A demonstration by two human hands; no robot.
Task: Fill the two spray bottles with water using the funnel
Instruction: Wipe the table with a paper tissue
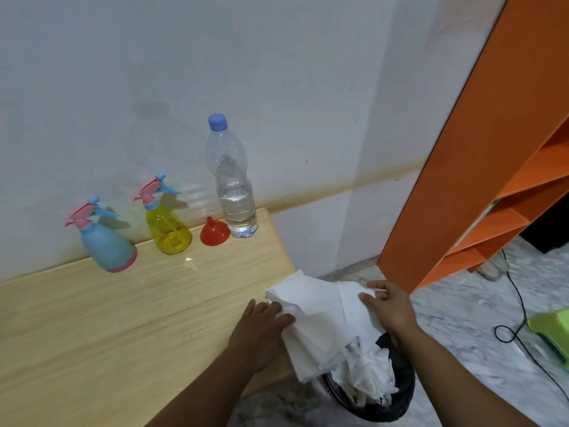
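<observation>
Beside the wooden table [92, 318] against the white wall [154, 72], over a bin [397, 402], my left hand [261, 322] and right hand [391, 306] both pinch white tissue paper [317, 318]; orange shelving [492, 149] stands right

A single head-worn wide-angle view looked forward and steeply down from above the near end of the wooden table [92, 318], tilted so the tabletop ran up toward the right. It faced the white wall [277, 72], with the orange shelf [492, 149] bending along the right edge. Both forearms entered from the bottom and sat closest to the lens; the bin [397, 405] lay almost directly beneath, while the bottles by the wall stood farther off. No second view shared the scene
</observation>
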